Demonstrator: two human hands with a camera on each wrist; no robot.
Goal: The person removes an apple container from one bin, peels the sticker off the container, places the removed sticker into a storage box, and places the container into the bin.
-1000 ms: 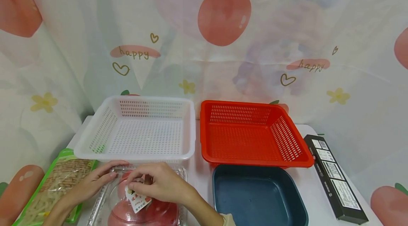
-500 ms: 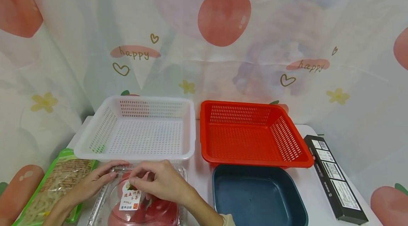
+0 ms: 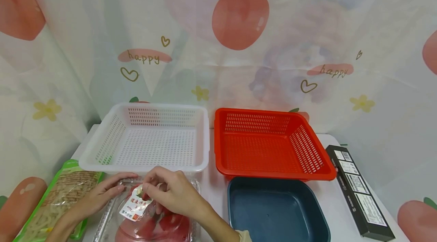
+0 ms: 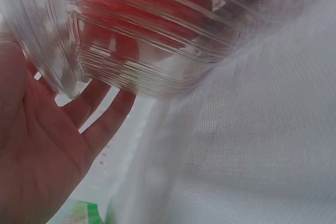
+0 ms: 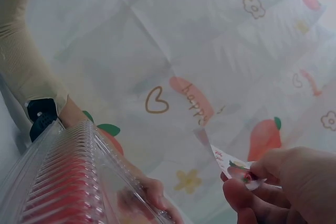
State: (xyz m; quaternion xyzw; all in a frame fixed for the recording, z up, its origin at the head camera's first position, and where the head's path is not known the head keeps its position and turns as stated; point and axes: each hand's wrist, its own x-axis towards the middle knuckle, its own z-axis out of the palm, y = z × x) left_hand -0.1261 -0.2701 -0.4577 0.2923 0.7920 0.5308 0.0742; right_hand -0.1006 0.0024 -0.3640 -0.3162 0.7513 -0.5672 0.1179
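Note:
A clear plastic clamshell box [image 3: 107, 215] with red apples [image 3: 143, 230] inside lies at the front left of the table. My left hand [image 3: 99, 196] holds its far left corner, thumb over the lid and fingers along the side. The left wrist view shows the left fingers [image 4: 107, 121] against the ribbed plastic wall. Above the lid, my right hand [image 3: 177, 192] pinches a white label [image 3: 134, 206] with red writing and a fruit picture between thumb and index finger. In the right wrist view the label [image 5: 226, 161] stands apart from the box, tilted.
Behind the box stands a white basket [image 3: 201, 166], with a red basket [image 3: 222, 170] beside it. A dark blue basin [image 3: 232, 211] is right of the box. At the far right lies a black carton [image 3: 358, 192]; at left, a green-edged food packet [image 3: 65, 185].
The label has turned in my right fingers, from hanging slanted to facing up, and now leans over to the left. The right hand has risen slightly; my left hand stays in place.

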